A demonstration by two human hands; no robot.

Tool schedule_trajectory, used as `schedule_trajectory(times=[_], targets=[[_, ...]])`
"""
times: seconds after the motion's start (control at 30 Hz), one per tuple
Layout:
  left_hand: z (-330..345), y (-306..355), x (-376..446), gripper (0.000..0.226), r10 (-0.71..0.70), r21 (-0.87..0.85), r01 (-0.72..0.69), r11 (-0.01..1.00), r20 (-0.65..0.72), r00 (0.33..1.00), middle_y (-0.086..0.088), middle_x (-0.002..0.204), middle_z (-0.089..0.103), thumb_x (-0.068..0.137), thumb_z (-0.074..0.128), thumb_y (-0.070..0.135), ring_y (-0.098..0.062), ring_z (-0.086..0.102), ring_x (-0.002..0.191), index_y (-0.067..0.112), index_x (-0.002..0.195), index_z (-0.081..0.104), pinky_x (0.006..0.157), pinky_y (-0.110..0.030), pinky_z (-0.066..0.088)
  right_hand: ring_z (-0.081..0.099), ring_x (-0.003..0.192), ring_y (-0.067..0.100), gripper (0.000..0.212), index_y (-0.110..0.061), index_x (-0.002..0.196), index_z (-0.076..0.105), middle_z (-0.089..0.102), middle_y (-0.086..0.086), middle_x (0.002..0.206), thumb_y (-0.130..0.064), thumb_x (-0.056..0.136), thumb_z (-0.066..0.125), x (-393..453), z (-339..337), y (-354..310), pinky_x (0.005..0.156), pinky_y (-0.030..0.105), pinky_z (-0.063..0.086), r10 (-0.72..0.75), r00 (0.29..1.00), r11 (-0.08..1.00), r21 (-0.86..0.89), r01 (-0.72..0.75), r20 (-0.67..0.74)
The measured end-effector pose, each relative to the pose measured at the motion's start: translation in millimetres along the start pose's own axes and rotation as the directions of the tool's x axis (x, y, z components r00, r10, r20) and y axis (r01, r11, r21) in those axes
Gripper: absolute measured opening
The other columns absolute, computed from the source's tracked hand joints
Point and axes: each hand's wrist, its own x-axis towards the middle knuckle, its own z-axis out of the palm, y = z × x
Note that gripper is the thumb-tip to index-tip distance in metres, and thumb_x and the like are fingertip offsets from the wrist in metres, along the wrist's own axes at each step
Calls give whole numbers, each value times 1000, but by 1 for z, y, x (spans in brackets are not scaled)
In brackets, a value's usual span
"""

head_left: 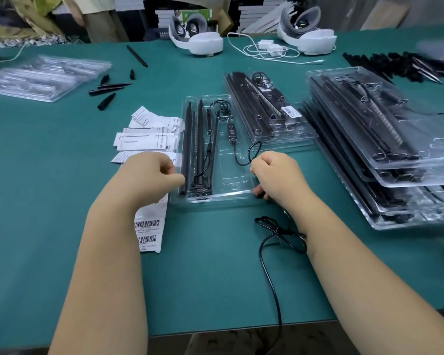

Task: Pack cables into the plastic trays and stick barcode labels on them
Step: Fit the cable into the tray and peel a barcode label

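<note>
Left hand (151,172) grip curled at the plastic tray (215,198) edge, hold unclear; right hand (274,172) grip pinches the black cable (244,160) over the tray.

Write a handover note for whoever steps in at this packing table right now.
Left hand: fingers curled at the left edge of the open tray, beside the black rods; what it grips is unclear.
Right hand: pinches the cable loop of the inline controller over the tray's right compartment.
Done: rods seated in the open tray; a finished tray with barcode label lies behind, and the stack of filled trays to the right.
Left: tuck the cable in, close the tray, stick a label from the barcode strip. A loose black cable lies by the right wrist.
</note>
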Motion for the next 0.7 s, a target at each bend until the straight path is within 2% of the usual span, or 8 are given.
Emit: schedule_trajectory(times=[0.07,0.13,0.23,0.3,0.37,0.5,0.6,0.7], targets=[[-1,-3,3,5,-52,-87,40,995,-142,988,-1,76,67,80,52,19,-21,64,63,18,77,56,63,-36,55,63,47,7,28,-1,84,57,63,6,58,-22,80,40,1,0,0,59,39,53,14,1000,1000,2,-14,8],[0,-5,6,17,-109,-146,78,986,-218,970,-1,84,68,82,43,14,-23,62,67,25,86,54,65,-38,55,64,49,9,27,0,86,57,60,4,58,-22,81,41,0,1,0,58,34,50,23,1000,1000,7,-23,17],[11,2,10,28,-114,-247,64,967,-195,974,-2,84,63,87,34,13,-19,51,60,27,98,56,55,-30,42,58,62,20,25,-3,83,58,62,8,73,-23,83,43,-1,3,-1,59,31,43,-28,1000,996,-87,27,-4],[21,16,7,25,-17,-274,-40,961,-202,979,3,76,58,90,35,19,-16,49,64,24,92,60,56,-30,37,52,71,15,17,-16,75,57,56,-1,85,-24,86,47,-3,4,-2,59,26,38,-122,992,975,-189,116,-17],[34,33,3,22,117,-246,-169,954,-214,970,6,65,56,87,42,33,-16,52,65,23,79,61,58,-31,41,48,81,13,9,-23,80,61,49,-9,91,-21,86,55,-5,5,-3,63,23,31,-246,969,953,-189,239,-16],[55,50,0,37,260,-146,-279,949,-140,956,5,59,55,83,50,58,-13,53,62,24,70,57,61,-32,44,45,97,21,10,-6,90,71,52,2,98,-10,84,63,-7,5,-2,79,17,26,-458,888,868,-225,442,-25],[62,50,3,34,244,-174,-270,947,-159,957,5,63,56,88,51,55,-10,53,65,26,72,57,59,-32,43,47,99,20,10,-7,89,73,56,4,100,-11,85,65,-7,2,-3,85,22,34,-477,879,865,-193,464,-24],[60,47,5,21,193,-287,-236,929,-169,967,7,68,60,89,54,49,-4,53,65,34,76,59,57,-26,38,48,97,14,9,-16,88,76,57,-1,96,-14,83,69,-10,1,-4,86,15,34,-493,869,866,-115,486,-39]])
